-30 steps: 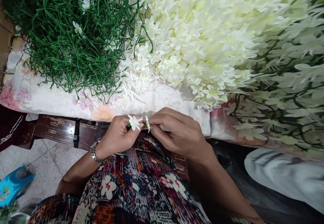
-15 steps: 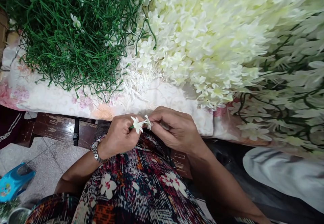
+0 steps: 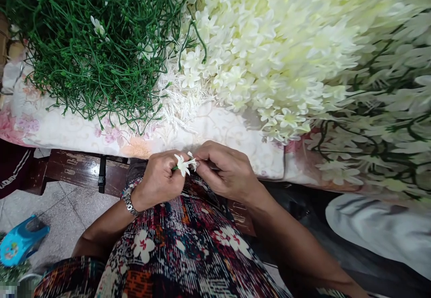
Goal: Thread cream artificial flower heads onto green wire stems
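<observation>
Over patterned clothing (image 3: pixel 175 244), both hands meet just short of the surface (image 3: pixel 222 129), which has a floral cover. The left hand (image 3: pixel 160 179), a metal band (image 3: pixel 128 201) at its wrist, has its fingers curled closed round a green stem (image 3: pixel 174 168). A white flower (image 3: pixel 183 165) stands out from that grip. The right hand (image 3: pixel 229 170) pinches thumb and forefinger together on a smaller flower (image 3: pixel 193 162) just beside it. Beyond lie green stems (image 3: pixel 97 64) on the left, white strands (image 3: pixel 183 105) between, and heaped pale flowers (image 3: pixel 269 60) on the right.
</observation>
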`<act>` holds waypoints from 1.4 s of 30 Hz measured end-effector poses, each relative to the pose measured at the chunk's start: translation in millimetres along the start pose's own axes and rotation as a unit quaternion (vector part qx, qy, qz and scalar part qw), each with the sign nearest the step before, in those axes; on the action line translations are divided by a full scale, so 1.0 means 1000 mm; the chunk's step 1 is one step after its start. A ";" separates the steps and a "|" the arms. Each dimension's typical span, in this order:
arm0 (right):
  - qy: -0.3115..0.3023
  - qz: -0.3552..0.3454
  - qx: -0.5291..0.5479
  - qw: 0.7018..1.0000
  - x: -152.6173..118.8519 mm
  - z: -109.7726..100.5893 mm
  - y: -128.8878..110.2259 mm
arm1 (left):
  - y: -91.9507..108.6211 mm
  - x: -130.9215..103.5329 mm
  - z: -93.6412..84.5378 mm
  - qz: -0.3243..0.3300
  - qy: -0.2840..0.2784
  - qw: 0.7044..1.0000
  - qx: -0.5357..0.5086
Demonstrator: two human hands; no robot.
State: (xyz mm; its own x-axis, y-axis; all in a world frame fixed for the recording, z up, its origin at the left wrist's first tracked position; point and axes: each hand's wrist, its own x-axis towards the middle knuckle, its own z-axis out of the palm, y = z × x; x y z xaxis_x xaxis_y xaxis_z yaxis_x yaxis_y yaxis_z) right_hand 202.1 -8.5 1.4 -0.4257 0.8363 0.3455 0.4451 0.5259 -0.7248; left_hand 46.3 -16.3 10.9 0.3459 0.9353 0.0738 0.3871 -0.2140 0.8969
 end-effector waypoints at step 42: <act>0.005 -0.044 -0.017 0.999 -0.002 -0.005 -0.001 | 0.002 -0.001 0.002 -0.002 0.002 0.998 -0.055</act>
State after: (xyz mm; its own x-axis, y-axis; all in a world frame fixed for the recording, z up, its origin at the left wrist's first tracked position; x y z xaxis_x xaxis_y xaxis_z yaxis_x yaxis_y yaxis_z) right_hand 206.5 -9.7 4.5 -0.4567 0.7880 0.4129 0.4321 0.6022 -0.6713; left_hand 48.3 -18.5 11.6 0.3413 0.9371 0.0725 0.2912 -0.1787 0.9398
